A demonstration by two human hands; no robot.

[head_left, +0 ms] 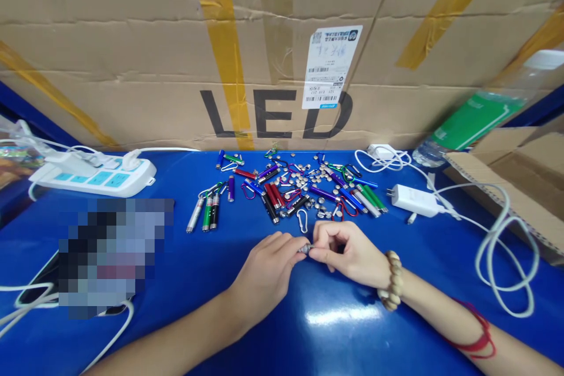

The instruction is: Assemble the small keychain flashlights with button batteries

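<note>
Left hand [265, 265] and right hand [352, 255] pinch a small metal part [304, 248] between them, this side of scattered tubes [324, 194] and loose discs [300, 180]. Three clipped tubes [207, 213] at left look finished; the part and discs don't.

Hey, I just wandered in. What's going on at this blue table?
A person is working bare-handed at the blue table. The left hand and right hand meet near the middle, pinching a small metal piece between their fingertips; it's too small to tell exactly what it is. Just beyond lie scattered coloured tubes, clips and small silver discs. Three tubes lie together to the left, with clips at their far ends.
</note>
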